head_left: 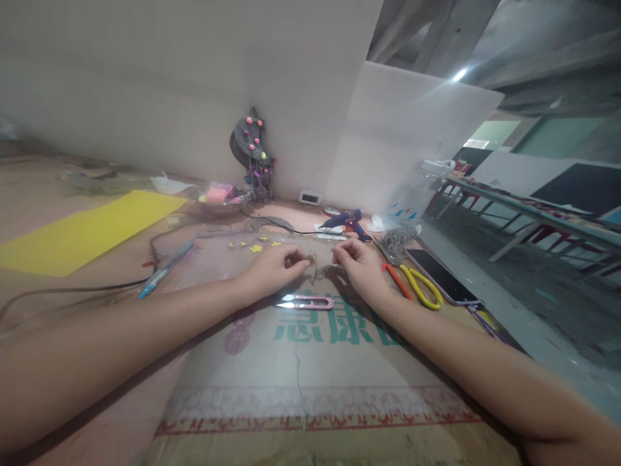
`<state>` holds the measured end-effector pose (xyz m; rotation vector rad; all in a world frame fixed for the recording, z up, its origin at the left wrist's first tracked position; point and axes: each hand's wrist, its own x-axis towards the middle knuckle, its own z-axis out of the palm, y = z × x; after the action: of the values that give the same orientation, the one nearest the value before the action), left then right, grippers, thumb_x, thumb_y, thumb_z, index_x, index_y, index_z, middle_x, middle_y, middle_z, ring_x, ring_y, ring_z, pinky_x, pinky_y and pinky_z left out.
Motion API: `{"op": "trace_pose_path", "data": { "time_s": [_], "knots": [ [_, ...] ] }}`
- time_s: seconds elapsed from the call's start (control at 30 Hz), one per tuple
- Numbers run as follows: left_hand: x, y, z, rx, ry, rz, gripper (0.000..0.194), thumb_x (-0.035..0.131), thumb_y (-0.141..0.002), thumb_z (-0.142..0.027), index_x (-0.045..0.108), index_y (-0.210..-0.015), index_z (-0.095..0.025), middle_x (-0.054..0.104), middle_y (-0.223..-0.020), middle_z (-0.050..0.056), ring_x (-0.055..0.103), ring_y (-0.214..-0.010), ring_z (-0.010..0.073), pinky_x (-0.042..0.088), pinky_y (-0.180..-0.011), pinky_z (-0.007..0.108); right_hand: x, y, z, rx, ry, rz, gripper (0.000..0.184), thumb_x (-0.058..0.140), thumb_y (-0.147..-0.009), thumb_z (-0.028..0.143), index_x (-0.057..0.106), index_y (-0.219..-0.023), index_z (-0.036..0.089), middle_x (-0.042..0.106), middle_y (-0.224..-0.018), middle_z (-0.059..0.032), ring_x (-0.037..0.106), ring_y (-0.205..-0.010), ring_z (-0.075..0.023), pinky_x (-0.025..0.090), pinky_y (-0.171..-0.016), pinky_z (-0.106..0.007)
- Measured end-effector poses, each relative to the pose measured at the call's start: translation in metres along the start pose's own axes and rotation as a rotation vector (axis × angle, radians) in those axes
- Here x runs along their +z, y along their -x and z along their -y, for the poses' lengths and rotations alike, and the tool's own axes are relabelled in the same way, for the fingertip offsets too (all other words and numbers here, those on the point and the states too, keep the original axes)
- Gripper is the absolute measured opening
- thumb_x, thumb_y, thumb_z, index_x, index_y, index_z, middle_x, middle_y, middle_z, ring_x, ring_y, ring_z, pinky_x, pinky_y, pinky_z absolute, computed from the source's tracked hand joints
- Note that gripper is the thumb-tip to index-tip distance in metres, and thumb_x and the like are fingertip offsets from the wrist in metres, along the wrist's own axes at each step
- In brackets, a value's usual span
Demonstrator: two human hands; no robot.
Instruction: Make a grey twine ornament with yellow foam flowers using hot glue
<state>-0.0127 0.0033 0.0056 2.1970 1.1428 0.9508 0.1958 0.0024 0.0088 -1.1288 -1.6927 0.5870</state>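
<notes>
My left hand is closed in a pinch on a small yellow piece, from which a thin grey string hangs. Just to the right, my right hand also has thumb and forefinger pinched together; anything between them is too small to make out. Below both hands lie pink-handled thread snips on a printed cardboard sheet. Several small yellow flower pieces are scattered beyond my left hand. Close to my right wrist are a yellow handle and an orange handle, apparently of cutting tools.
A blue glue gun stands at the back beside grey yarn. On the right lies a phone. A blue pen, yellow sheet and black cable are on the left. Behind hangs a grey crescent decoration.
</notes>
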Motion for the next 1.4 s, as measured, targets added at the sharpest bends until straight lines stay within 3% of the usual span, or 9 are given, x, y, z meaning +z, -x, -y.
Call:
{"op": "trace_pose_path", "data": {
  "time_s": [0.27, 0.5, 0.67, 0.77, 0.9, 1.1, 1.4],
  "knots": [
    [0.000, 0.000, 0.001, 0.030, -0.016, -0.009, 0.022, 0.051, -0.085, -0.034, 0.064, -0.079, -0.017, 0.067, -0.078, 0.002, 0.060, -0.074, 0.0172, 0.043, -0.068, 0.027, 0.003, 0.001, 0.001, 0.027, 0.035, -0.012, 0.019, 0.063, -0.079, 0.035, 0.053, -0.072, 0.020, 0.056, -0.067, 0.0020, 0.052, -0.064, -0.0137, 0.041, -0.062, -0.026],
    [0.001, -0.001, 0.004, 0.055, -0.015, -0.002, 0.022, 0.051, -0.086, -0.034, 0.064, -0.079, -0.017, 0.067, -0.077, 0.002, 0.059, -0.073, 0.0169, 0.042, -0.065, 0.027, 0.002, 0.004, 0.006, -0.024, 0.127, 0.086, 0.036, 0.045, -0.091, 0.043, 0.054, -0.066, 0.019, 0.054, -0.063, 0.0007, 0.051, -0.061, -0.0136, 0.040, -0.059, -0.025],
    [0.003, 0.000, 0.004, 0.032, 0.001, -0.018, 0.022, 0.051, -0.086, -0.034, 0.064, -0.078, -0.017, 0.067, -0.079, 0.002, 0.060, -0.076, 0.0174, 0.043, -0.065, 0.025, 0.004, 0.006, 0.008, 0.061, 0.126, 0.093, 0.023, 0.053, -0.085, 0.037, 0.064, -0.083, 0.018, 0.063, -0.073, -0.0005, 0.057, -0.067, -0.0149, 0.044, -0.063, -0.026],
    [0.004, -0.001, 0.005, 0.035, -0.007, -0.024, 0.021, 0.052, -0.085, -0.034, 0.063, -0.078, -0.017, 0.067, -0.079, 0.002, 0.060, -0.076, 0.0174, 0.043, -0.065, 0.025, 0.005, 0.006, 0.011, 0.019, 0.150, 0.059, 0.018, 0.058, -0.082, 0.035, 0.061, -0.078, 0.018, 0.063, -0.072, 0.0000, 0.057, -0.070, -0.0155, 0.045, -0.067, -0.026],
    [0.004, 0.000, 0.005, 0.034, 0.002, -0.020, 0.020, 0.051, -0.085, -0.033, 0.063, -0.079, -0.017, 0.066, -0.080, 0.002, 0.059, -0.076, 0.0169, 0.043, -0.066, 0.025, 0.004, 0.007, 0.011, -0.015, 0.184, 0.051, 0.025, 0.055, -0.085, 0.039, 0.055, -0.070, 0.019, 0.060, -0.068, 0.0007, 0.057, -0.068, -0.0150, 0.046, -0.068, -0.027],
    [0.003, 0.000, 0.002, 0.025, -0.008, -0.009, 0.022, 0.051, -0.086, -0.033, 0.064, -0.078, -0.016, 0.066, -0.079, 0.002, 0.059, -0.076, 0.0171, 0.042, -0.066, 0.026, 0.008, 0.009, 0.001, 0.008, 0.111, 0.172, 0.023, 0.057, -0.085, 0.038, 0.067, -0.095, 0.019, 0.070, -0.089, -0.0032, 0.065, -0.082, -0.0175, 0.050, -0.075, -0.029],
    [0.002, -0.001, 0.006, 0.065, 0.030, 0.080, 0.021, 0.054, -0.085, -0.035, 0.067, -0.084, -0.018, 0.069, -0.079, 0.001, 0.060, -0.075, 0.0166, 0.042, -0.066, 0.025, 0.006, 0.010, 0.012, 0.017, 0.183, 0.190, 0.020, 0.055, -0.085, 0.036, 0.065, -0.082, 0.019, 0.068, -0.078, -0.0024, 0.064, -0.074, -0.0171, 0.049, -0.070, -0.027]
  ]
}}
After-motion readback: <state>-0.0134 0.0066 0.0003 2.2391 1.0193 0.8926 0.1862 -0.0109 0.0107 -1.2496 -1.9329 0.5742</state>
